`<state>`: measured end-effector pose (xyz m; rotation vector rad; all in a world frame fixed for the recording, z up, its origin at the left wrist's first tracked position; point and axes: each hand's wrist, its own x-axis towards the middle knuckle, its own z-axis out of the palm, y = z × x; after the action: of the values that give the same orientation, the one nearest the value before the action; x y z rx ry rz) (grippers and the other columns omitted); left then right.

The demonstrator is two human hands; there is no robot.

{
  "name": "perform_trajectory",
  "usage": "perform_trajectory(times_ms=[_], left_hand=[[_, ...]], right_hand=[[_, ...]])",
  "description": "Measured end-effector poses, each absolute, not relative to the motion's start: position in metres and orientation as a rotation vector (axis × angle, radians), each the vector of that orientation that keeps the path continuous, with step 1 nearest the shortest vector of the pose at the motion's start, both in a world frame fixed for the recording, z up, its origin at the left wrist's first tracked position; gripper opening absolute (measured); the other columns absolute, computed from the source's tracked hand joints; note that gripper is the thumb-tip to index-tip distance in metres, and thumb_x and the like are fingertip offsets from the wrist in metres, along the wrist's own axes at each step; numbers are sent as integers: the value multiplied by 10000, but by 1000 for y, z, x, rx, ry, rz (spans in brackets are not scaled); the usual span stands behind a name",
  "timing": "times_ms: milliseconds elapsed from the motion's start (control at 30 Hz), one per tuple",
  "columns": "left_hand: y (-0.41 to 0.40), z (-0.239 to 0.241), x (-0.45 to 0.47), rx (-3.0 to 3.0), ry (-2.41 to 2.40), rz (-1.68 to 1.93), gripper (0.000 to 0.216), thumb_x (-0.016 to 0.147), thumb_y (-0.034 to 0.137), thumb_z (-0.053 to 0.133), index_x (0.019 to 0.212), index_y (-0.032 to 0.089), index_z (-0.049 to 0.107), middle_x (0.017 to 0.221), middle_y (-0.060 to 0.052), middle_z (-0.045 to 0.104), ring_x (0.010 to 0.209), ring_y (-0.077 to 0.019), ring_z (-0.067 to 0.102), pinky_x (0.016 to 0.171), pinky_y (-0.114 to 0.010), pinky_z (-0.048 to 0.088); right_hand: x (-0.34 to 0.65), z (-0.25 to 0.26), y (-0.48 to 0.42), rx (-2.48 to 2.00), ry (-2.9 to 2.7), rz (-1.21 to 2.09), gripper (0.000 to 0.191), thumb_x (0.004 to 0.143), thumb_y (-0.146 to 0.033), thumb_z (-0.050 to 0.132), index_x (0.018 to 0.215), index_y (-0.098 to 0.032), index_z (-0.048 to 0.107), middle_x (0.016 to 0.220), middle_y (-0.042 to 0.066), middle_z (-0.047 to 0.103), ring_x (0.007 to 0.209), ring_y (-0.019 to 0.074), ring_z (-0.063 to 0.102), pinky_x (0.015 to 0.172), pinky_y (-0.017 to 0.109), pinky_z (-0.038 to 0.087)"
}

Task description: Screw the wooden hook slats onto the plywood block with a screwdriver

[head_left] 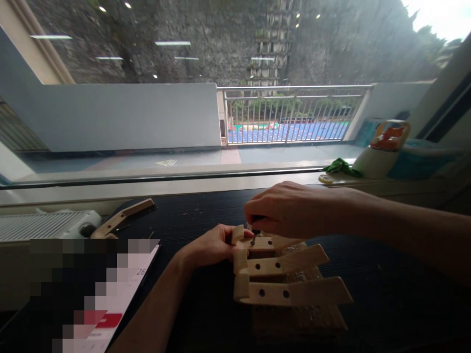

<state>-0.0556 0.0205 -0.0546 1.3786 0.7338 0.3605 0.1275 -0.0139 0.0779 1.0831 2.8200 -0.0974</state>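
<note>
A wooden rack (290, 289) made of three slanted wooden hook pieces with dark holes lies on a black tabletop (386, 284). My left hand (211, 245) is closed on the left end of its top piece. My right hand (290, 208) hovers over that same piece, fingers pinched on a small dark tool (253, 237) whose tip touches the wood near a hole.
A loose wooden hook piece (123, 217) lies at the table's far left, next to a white radiator (44, 225). A blurred white paper or tablet (121, 294) sits at the near left. On the window sill stand a white and orange container (386, 147) and a green cloth (342, 167).
</note>
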Motion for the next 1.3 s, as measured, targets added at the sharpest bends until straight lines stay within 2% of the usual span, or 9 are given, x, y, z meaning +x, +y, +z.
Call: perform_trajectory(times_ms=[233,400,567,733,900,1133,1300], left_hand=[[18,-48,-53,1374,756,352,437,623,248,753,1011,95,623,907,-64,669,817,-195,591,754,-284,445],[17,-48,-52,1365,745,357,377,614,268,757,930,100,639,878,-51,669,772,-171,592,724,-261,445],[18,-48,-53,1368,740,367,430,599,262,763,981,106,640,839,-39,671,781,-188,598,729,-275,451],[19,-50,-55,1373,719,365,392,606,242,760,961,110,654,814,-25,670,730,-156,582,679,-233,440],[20,-54,-56,1364,694,363,329,624,209,747,928,114,662,811,-11,666,696,-125,559,650,-207,429],[19,-51,-54,1377,738,351,406,629,218,743,1001,99,631,855,-46,674,834,-207,596,752,-280,450],[20,-52,-55,1382,718,353,440,627,246,747,1023,102,623,904,-59,675,841,-210,603,770,-293,454]], right_hand=[[121,71,-8,1193,2788,-19,263,879,-285,381,812,-160,603,640,26,566,527,101,391,525,266,237],[119,67,-7,1335,2733,120,332,883,-358,378,795,-148,619,617,45,572,529,116,434,512,278,220],[122,75,-17,1260,2722,125,289,884,-291,365,802,-145,600,622,37,578,511,113,440,497,279,217],[126,74,-22,1193,2885,30,158,864,-252,413,862,-230,569,647,-5,578,536,117,452,510,273,260],[123,69,-17,1155,2914,4,190,864,-195,391,815,-213,574,652,4,584,558,116,464,531,270,275],[118,64,-11,1351,2747,80,247,873,-358,392,883,-176,559,665,30,606,569,137,503,509,259,250],[119,70,-15,1357,2681,148,283,874,-370,366,844,-176,568,648,32,599,545,130,483,518,257,239]])
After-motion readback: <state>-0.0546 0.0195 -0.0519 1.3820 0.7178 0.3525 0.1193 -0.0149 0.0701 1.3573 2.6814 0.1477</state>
